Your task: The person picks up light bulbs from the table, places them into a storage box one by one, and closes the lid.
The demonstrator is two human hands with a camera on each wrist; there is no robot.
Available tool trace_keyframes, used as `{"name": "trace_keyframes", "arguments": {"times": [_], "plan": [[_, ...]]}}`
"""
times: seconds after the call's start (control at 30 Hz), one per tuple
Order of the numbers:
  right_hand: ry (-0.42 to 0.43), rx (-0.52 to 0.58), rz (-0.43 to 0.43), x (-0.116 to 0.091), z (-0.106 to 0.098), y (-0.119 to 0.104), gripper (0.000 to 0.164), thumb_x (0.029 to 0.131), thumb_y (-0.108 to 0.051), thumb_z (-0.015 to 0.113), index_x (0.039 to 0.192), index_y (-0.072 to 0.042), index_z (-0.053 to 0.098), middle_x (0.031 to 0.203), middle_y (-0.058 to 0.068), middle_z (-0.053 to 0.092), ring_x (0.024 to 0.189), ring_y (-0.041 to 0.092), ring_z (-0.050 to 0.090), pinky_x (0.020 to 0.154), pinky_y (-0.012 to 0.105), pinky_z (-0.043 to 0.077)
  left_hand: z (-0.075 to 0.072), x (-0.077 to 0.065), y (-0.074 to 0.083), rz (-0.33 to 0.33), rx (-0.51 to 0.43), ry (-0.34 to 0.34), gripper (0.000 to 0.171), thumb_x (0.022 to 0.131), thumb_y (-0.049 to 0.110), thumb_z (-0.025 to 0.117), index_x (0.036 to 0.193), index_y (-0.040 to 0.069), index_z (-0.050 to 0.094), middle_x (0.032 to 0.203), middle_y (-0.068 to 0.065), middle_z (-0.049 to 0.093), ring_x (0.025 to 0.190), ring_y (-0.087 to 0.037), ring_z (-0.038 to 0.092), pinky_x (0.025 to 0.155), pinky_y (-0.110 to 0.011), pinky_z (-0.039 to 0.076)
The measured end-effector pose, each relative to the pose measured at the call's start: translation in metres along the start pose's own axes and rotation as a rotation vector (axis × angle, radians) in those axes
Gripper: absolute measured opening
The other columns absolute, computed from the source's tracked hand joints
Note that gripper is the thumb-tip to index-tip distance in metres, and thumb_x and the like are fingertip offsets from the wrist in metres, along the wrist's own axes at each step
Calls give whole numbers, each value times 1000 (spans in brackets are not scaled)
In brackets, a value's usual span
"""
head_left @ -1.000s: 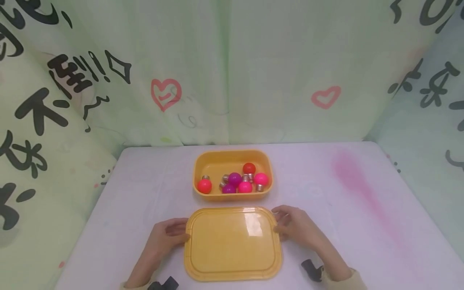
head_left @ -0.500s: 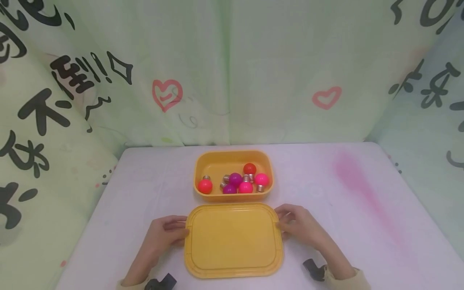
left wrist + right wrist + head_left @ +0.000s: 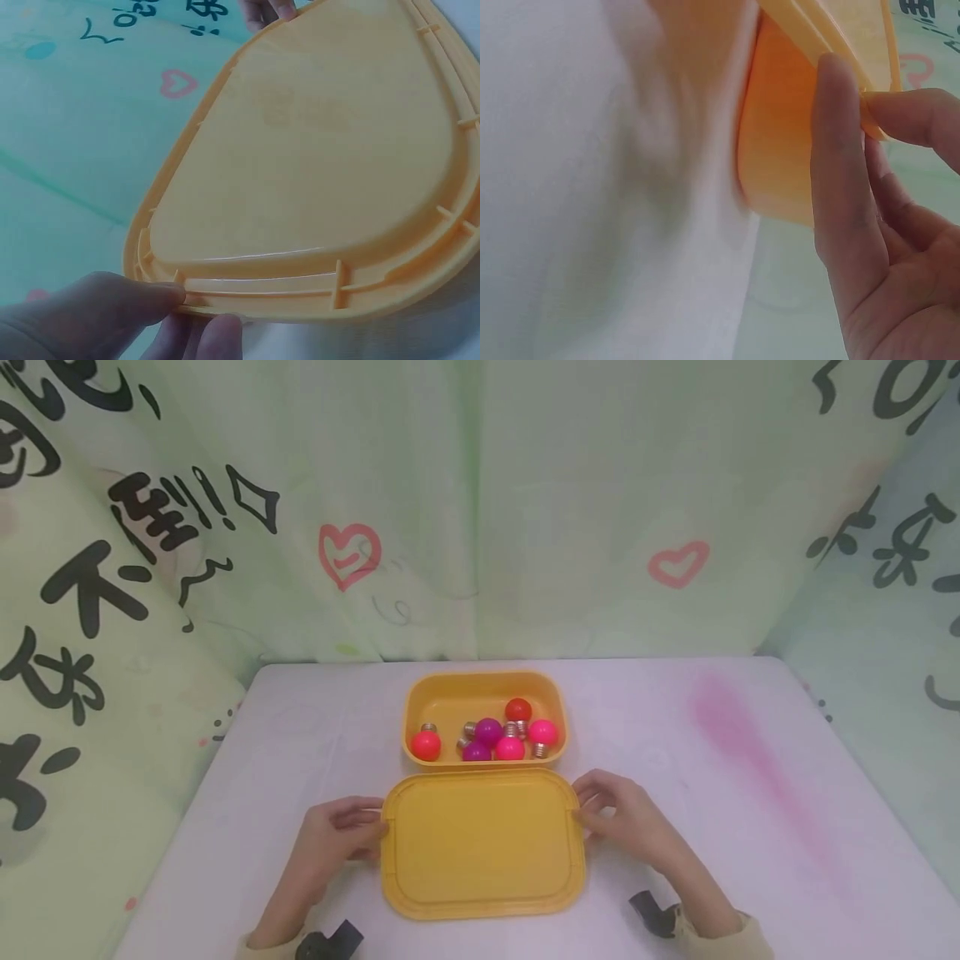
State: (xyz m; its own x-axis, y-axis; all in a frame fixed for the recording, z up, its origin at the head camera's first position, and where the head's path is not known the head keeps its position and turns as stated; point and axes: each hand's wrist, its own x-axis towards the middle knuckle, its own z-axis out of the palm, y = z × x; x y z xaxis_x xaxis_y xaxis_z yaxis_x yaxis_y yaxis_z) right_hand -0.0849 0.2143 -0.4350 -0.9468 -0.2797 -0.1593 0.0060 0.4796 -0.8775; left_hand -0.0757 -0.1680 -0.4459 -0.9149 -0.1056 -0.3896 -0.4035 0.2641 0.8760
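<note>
A yellow plastic lid [image 3: 483, 847] is held between both hands, raised off the table in the wrist views. My left hand [image 3: 337, 835] pinches its left edge, thumb on one face and fingers on the other. The right hand [image 3: 618, 818] pinches the opposite edge between thumb and fingers. Just beyond the lid stands a yellow plastic box [image 3: 442, 693], its top uncovered. Inside it lie several small bulbs with metal screw bases: a red bulb [image 3: 426, 745] at the left, purple bulbs [image 3: 489, 732] in the middle, and a pink bulb [image 3: 543, 732] among those at the right.
A white cloth covers the table [image 3: 750, 827], with a pink stain [image 3: 738, 735] on its right side. Pale green curtains [image 3: 555, 510] with black writing and red hearts hang behind and at both sides.
Both hands have moved the lid forward, so its far edge now reaches the near rim of the box. The box and the bulbs have stayed in place.
</note>
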Motion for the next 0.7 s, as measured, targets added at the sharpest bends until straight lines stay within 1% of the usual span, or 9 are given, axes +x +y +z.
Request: {"name": "trace_keyframes", "arguments": {"times": [0.17,0.27,0.43,0.5,0.6,0.7], "plan": [[7,5,-6,-1,-2,-6,24,87,-1,67,109,2,59,93,11,65,76,20,65,59,30,61,-5,0,4,41,-20,-23,34,83,14,79,115,3,70,100,-11,75,83,-22,73,68,-37,63],[21,-4,13,0,-4,-9,23,87,-2,67,108,0,59,93,11,65,75,20,66,60,29,60,-8,0,9,74,-31,-50,35,84,15,79,116,4,70,104,-12,74,86,-22,73,69,-36,63],[43,0,12,1,-8,-13,21,86,1,64,106,0,57,97,12,66,81,22,66,62,29,61,-13,0,18,130,-52,-103,36,85,13,78,118,3,69,109,-14,73,91,-23,72,72,-36,63],[46,13,-6,0,-10,-16,20,86,2,62,105,0,56,99,13,67,84,22,66,63,30,61,-15,-1,21,156,-61,-119,37,85,13,78,120,2,68,111,-15,72,92,-23,72,72,-36,63],[47,29,-34,-1,-12,-22,18,88,3,61,105,1,55,100,14,66,86,24,66,65,30,61,-17,-2,25,185,-67,-129,39,86,14,77,121,1,66,113,-16,71,94,-24,72,73,-37,63],[51,39,-45,-1,-15,-27,17,91,0,62,107,0,54,101,14,66,90,24,66,67,30,62,-18,-3,30,208,-74,-128,39,86,14,77,121,1,66,115,-17,70,96,-22,71,74,-37,63]]}}
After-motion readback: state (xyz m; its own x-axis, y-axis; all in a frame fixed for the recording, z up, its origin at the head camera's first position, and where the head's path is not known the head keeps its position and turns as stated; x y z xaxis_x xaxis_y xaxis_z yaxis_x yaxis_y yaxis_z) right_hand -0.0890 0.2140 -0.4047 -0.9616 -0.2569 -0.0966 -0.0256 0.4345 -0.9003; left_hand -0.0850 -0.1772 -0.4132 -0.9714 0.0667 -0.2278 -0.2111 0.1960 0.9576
